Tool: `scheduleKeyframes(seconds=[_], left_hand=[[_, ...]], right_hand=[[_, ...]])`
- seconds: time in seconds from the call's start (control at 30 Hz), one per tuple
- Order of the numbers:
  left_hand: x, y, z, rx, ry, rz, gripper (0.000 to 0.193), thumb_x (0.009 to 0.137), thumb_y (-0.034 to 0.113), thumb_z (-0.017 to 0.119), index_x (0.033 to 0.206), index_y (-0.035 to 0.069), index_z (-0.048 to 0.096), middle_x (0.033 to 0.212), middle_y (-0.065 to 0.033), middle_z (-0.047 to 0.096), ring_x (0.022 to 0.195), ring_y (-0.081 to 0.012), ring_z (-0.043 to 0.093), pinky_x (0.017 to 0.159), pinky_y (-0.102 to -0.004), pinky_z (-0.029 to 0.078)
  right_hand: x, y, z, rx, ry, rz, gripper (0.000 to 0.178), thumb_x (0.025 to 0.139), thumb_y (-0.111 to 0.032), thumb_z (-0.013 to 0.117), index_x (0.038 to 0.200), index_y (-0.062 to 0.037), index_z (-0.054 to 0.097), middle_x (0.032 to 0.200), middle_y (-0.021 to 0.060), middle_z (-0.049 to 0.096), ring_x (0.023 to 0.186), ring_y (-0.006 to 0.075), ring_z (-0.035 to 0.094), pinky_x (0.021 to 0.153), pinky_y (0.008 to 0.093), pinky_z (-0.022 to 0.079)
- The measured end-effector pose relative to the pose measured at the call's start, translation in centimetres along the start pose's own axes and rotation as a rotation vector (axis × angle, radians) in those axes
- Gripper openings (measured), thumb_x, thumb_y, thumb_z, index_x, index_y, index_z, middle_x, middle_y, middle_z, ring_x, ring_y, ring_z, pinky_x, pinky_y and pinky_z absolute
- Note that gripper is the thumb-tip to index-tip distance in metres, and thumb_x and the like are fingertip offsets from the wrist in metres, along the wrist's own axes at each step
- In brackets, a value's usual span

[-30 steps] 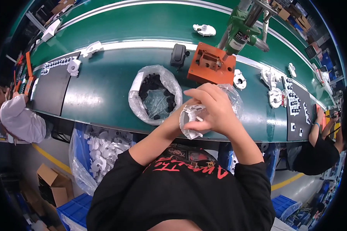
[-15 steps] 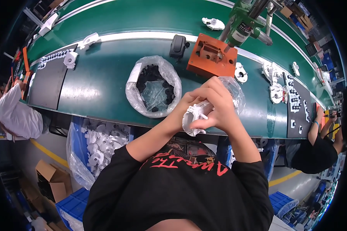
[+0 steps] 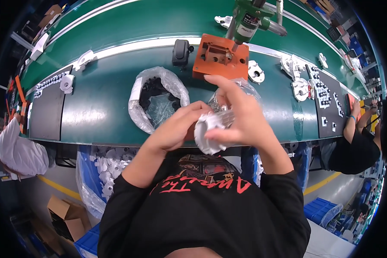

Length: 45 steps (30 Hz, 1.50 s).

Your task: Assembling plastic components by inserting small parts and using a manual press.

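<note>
A white plastic housing [image 3: 204,135], hollow and round at its near end, is held between my hands in front of my chest. My left hand [image 3: 178,129] is closed at its left and far side, its fingertips partly hidden behind it. My right hand [image 3: 245,118] cups the right side, the thumb lying across the housing and the index finger raised away from it. The right hand's other fingers are hidden. Just beyond the hands lies a clear plastic bag [image 3: 248,89], partly covered by the right hand. Motion blurs the right hand slightly.
An orange fixture block [image 3: 202,69] stands under a green press [image 3: 248,21]. Left of it are a black box-like object [image 3: 181,52] and a plastic-lined container [image 3: 134,95] of black parts. White parts [image 3: 300,89] and a dark board [image 3: 327,101] lie at right. Co-workers sit at both sides.
My right index finger has lifted and spread from the housing, and the left hand has shifted left. The housing has turned slightly. The whole view has shifted a little.
</note>
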<state>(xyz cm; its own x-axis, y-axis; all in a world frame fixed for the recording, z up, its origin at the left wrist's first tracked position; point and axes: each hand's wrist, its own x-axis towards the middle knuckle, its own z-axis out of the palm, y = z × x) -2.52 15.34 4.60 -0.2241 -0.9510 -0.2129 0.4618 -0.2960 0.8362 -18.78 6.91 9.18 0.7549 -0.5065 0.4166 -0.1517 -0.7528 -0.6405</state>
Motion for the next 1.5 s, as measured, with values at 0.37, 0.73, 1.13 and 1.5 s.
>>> scheduleKeyframes(seconds=[0.37, 0.73, 1.13, 1.5], left_hand=[[-0.7, 1.3, -0.4, 0.527, -0.1, -0.116, 0.023, 0.087, 0.012, 0.059, 0.104, -0.002, 0.054, 0.09, -0.0041, 0.063, 0.086, -0.0085, 0.058, 0.071, -0.0226, 0.045], [8.7, 6.1, -3.6, 1.778, 0.296, 0.867, 0.013, 0.076, 0.011, 0.059, 0.088, 0.01, 0.055, 0.078, -0.009, 0.061, 0.071, -0.0282, 0.063, 0.061, -0.0371, 0.049], [16.9, 3.2, -5.6, 1.872, 0.119, 0.839, 0.011, 0.083, 0.018, 0.055, 0.087, 0.008, 0.057, 0.093, -0.0123, 0.06, 0.083, -0.0283, 0.062, 0.066, -0.0402, 0.051], [10.2, 5.3, -4.9, 1.364, 0.139, 0.528, 0.025, 0.084, 0.021, 0.058, 0.106, 0.008, 0.058, 0.096, -0.0151, 0.062, 0.086, -0.0288, 0.061, 0.074, -0.0357, 0.047]], right_hand=[[0.3, -0.3, 0.9, -0.183, -0.11, -0.197, 0.089, 0.062, -0.059, 0.07, 0.129, -0.0066, 0.044, 0.092, 0.0104, 0.056, 0.077, 0.0279, 0.056, 0.069, 0.0349, 0.046], [-4.5, 4.7, -0.6, -0.411, 0.023, 0.218, 0.024, 0.071, -0.007, 0.066, 0.095, -0.0048, 0.062, 0.084, 0.0092, 0.056, 0.084, 0.0285, 0.057, 0.072, 0.0381, 0.046], [-5.4, 5.7, 0.6, -0.339, 0.13, 0.211, 0.027, 0.069, -0.006, 0.069, 0.095, -0.006, 0.062, 0.086, 0.008, 0.054, 0.086, 0.0293, 0.054, 0.077, 0.0397, 0.044], [-4.3, 5.6, 0.2, -0.337, 0.045, 0.219, 0.019, 0.07, -0.004, 0.068, 0.087, -0.0042, 0.061, 0.084, 0.0095, 0.055, 0.081, 0.0297, 0.056, 0.071, 0.0375, 0.045]])
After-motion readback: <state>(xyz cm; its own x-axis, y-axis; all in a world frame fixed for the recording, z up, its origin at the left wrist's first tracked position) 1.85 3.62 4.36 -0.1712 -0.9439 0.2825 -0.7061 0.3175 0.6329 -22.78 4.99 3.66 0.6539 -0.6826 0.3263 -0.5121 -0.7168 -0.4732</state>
